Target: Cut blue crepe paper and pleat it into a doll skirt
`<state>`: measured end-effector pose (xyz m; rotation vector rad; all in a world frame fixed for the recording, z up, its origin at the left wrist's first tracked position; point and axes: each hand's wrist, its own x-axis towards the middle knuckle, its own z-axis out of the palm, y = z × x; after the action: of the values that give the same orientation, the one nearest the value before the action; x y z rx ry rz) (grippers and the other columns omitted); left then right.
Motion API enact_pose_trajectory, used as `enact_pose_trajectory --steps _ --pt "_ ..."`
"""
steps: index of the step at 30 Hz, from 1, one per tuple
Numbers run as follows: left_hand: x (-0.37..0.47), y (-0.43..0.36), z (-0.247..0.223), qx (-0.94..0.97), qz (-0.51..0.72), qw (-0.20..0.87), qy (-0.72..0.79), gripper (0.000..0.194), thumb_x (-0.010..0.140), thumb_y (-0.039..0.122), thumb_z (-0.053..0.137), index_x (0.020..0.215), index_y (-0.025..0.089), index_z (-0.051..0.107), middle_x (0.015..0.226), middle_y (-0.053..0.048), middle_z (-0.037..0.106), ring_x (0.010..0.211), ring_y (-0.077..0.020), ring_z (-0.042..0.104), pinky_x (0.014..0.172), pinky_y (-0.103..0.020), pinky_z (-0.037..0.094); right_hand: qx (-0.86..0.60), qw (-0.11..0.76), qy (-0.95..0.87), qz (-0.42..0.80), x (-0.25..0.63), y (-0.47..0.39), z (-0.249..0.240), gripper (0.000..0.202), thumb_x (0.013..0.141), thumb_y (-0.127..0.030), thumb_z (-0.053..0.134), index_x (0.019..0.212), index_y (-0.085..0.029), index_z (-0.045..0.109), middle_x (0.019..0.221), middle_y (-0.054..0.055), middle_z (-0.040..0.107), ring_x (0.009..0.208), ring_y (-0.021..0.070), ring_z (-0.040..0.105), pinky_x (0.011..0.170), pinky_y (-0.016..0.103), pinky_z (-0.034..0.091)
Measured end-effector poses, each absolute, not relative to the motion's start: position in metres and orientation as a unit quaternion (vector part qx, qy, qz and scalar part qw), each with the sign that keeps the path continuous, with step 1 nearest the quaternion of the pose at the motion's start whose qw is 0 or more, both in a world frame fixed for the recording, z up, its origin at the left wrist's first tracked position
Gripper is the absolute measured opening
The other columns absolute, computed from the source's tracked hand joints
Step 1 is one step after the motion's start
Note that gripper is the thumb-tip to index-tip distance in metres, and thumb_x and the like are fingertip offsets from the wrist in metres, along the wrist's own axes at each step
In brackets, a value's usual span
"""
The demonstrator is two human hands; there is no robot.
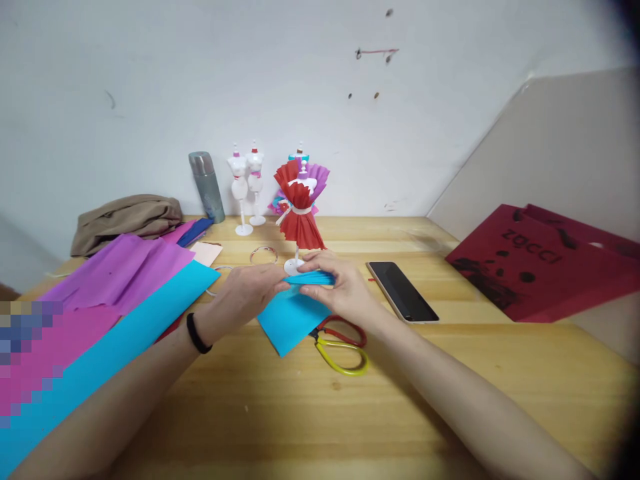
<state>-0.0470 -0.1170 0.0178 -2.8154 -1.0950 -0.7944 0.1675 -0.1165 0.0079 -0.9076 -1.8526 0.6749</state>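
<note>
The worktop [320, 413] stretches before you, with a white wall behind it. On your left, a long blue sheet [120, 360] runs diagonally under your forearm, overlapping a purple sheet [125, 267]; beyond that lies a heap of brown cloth [130, 220]. A red bag [540, 267] with dark lettering is at your far right.

Directly ahead of your hands stands a dress form in a pleated red dress [303, 223], tied with a pale band at the waist. Two bare white dress forms [240, 187] are to its left, beside an upright grey-green flask [206, 187].

Your left hand [250, 291] and right hand [345, 287] meet in the middle, just in front of the red-dressed form's base. Between them is the blue pleated sheet [293, 323], its far edge gathered in narrow folds and the rest lying flat towards you. Your left fingers pinch the folds' left end; your right fingers and thumb grip their right end.

A dark-screened phone [404, 292] lies right of your right hand. Scissors [340, 343] with one red and one yellow handle lie just beside the pleated sheet, blades mostly hidden. Smallest is the black wristband [197, 335] on your left wrist.
</note>
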Motion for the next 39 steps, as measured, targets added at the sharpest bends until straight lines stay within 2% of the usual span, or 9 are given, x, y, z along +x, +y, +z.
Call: enact_pose_trajectory --steps 3,7,14,19,24,33,39 --pt "-0.046 -0.119 0.019 -0.898 -0.262 0.005 -0.355 0.032 0.099 0.036 0.038 0.087 0.018 0.061 0.073 -0.002 0.064 0.066 -0.0146 0.059 0.059 -0.025 0.038 -0.384 0.481 -0.718 0.324 0.166 -0.120 0.012 0.007 0.070 -0.026 0.073 0.074 -0.022 0.070 0.091 0.006 0.071 0.092 0.0242 0.064 0.084 0.040 0.048" --pt "-0.046 -0.118 0.021 -0.892 -0.255 -0.016 -0.374 0.035 0.098 0.037 0.040 0.079 0.017 0.060 0.072 -0.003 0.065 0.065 -0.0147 0.058 0.057 -0.025 0.038 -0.402 0.474 -0.680 0.388 0.167 -0.121 0.019 0.010 0.066 -0.029 0.074 0.070 -0.021 0.070 0.077 0.003 0.071 0.075 0.0197 0.063 0.073 0.033 0.049" --pt "-0.050 -0.110 0.022 -0.880 -0.252 -0.079 -0.394 0.027 0.094 0.036 0.046 0.087 0.018 0.065 0.078 -0.003 0.069 0.072 -0.0165 0.061 0.064 -0.026 0.041 -0.421 0.501 -0.575 0.490 0.168 -0.117 0.021 0.020 0.056 -0.035 0.078 0.063 -0.018 0.069 0.061 0.000 0.065 0.055 0.0130 0.054 0.055 0.027 0.044" --pt "-0.057 -0.108 0.032 -0.865 -0.277 -0.123 -0.400 0.023 0.089 0.034 0.051 0.084 0.018 0.066 0.077 -0.002 0.069 0.071 -0.0155 0.060 0.065 -0.025 0.041 -0.423 0.516 -0.566 0.485 0.167 -0.116 0.023 0.017 0.055 -0.032 0.079 0.061 -0.019 0.070 0.060 0.000 0.065 0.055 0.0128 0.054 0.055 0.027 0.043" --pt "-0.064 -0.113 0.053 -0.840 -0.291 -0.197 -0.414 0.020 0.085 0.034 0.055 0.079 0.020 0.068 0.069 0.000 0.067 0.069 -0.0150 0.060 0.061 -0.023 0.044 -0.405 0.516 -0.586 0.477 0.165 -0.121 0.027 0.018 0.058 -0.034 0.078 0.066 -0.020 0.073 0.065 0.001 0.068 0.059 0.0136 0.057 0.055 0.027 0.044" --pt "-0.068 -0.112 0.060 -0.759 -0.398 -0.283 -0.431 0.013 0.074 0.033 0.067 0.078 0.023 0.076 0.079 -0.001 0.074 0.073 -0.0184 0.066 0.067 -0.027 0.052 -0.381 0.552 -0.565 0.480 0.163 -0.125 0.029 0.022 0.059 -0.037 0.081 0.072 -0.021 0.075 0.067 0.001 0.069 0.058 0.0135 0.058 0.052 0.026 0.044" --pt "-0.061 -0.115 0.060 -0.678 -0.454 -0.363 -0.450 0.025 0.068 0.040 0.076 0.080 0.019 0.076 0.077 -0.006 0.075 0.073 -0.0210 0.066 0.062 -0.029 0.053 -0.365 0.573 -0.538 0.500 0.166 -0.120 0.027 0.023 0.061 -0.039 0.081 0.076 -0.022 0.076 0.064 -0.001 0.068 0.053 0.0110 0.054 0.052 0.026 0.043"
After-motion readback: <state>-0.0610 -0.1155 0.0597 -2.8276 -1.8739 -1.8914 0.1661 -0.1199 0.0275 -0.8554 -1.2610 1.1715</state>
